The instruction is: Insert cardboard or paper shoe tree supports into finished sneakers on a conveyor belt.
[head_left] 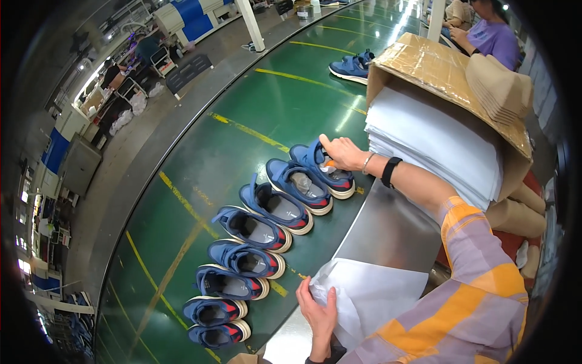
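Eight blue shoes with red heel patches and pale soles lie in one curved row on the green conveyor belt point(200, 158), running from 7 o'clock up to the picture's centre. Two further blue shoes point(351, 65) lie apart on the belt at 1 o'clock.

The right hand point(342, 151) reaches in from 4 o'clock and rests on the top shoe point(321, 170) of the row, just above centre. Its fingers are curled over the collar of that shoe, grasping it; a wad of pale stuffing shows inside the shoe opening. The wrist carries one black band and one thin bracelet.

The left hand point(318, 315) is at 6 o'clock, at the edge of the steel bench point(394, 230). Its fingers are pinched on the near edge of a white tissue sheet point(376, 291), which lies loosely crumpled on the bench.

At 2 o'clock, one cardboard box point(424, 67) lies on its side with its open face toward the bench, holding one thick stack of white tissue sheets point(436, 139). One stack of tan paperboard pieces point(503, 91) rests on top of the box.

One other person in a purple top point(497, 39) sits at 1 o'clock beyond the box.
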`<state>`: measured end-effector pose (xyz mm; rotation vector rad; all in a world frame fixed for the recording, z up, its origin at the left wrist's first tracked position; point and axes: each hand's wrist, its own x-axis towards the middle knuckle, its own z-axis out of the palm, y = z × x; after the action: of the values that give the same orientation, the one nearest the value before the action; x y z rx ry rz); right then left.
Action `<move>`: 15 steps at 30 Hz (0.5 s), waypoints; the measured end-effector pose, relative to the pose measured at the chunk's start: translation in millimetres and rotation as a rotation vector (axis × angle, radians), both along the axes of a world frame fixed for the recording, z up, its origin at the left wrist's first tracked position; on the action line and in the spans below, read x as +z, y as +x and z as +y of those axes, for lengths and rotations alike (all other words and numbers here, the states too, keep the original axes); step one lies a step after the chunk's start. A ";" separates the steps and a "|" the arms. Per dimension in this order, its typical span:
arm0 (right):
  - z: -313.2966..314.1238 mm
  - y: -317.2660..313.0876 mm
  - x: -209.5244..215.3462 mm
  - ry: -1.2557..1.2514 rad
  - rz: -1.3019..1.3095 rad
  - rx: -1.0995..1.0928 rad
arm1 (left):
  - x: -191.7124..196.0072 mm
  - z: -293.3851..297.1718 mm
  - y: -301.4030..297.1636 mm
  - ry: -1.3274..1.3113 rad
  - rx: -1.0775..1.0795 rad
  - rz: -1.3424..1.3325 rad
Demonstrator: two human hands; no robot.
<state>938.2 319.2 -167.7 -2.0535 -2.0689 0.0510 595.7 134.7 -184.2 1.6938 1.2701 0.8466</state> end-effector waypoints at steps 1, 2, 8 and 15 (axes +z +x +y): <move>0.2 -0.3 1.9 0.024 -0.006 0.040 | 1.0 -1.8 -0.9 0.006 0.006 -0.001; 2.9 -0.5 12.4 -0.073 0.057 0.030 | 2.6 -0.6 -2.3 0.021 0.003 0.001; -15.4 -11.1 31.0 0.101 0.003 0.116 | -4.0 -3.0 -12.9 -0.102 0.004 -0.080; 1.6 -14.5 26.5 0.136 -0.180 0.261 | -6.3 -2.7 -15.1 0.063 -0.009 0.017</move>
<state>923.8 320.8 -141.2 -1.7567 -2.3642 -0.2336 580.6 132.0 -190.5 1.7584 1.2588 0.8766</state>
